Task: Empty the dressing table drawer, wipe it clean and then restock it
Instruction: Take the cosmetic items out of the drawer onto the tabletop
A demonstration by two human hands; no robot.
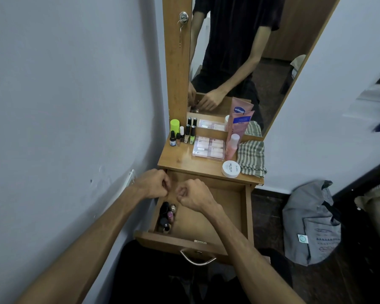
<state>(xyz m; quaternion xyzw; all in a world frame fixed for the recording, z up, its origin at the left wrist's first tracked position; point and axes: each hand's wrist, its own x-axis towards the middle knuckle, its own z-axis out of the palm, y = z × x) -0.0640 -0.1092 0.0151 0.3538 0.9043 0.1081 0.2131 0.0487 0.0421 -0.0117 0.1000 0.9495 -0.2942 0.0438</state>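
Hovering over the open wooden drawer (235, 207), both hands curl; whether they pinch anything, I cannot tell. The small dark bottles (167, 216) cluster in the drawer's left near corner, just below the left hand (154, 183), nearer than the right hand (195, 195).

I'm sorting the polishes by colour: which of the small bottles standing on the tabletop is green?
The nail polish bottle at the right end of the row, beside the clear case. Its body is bright green under a black cap; the others are dark, white or beige.
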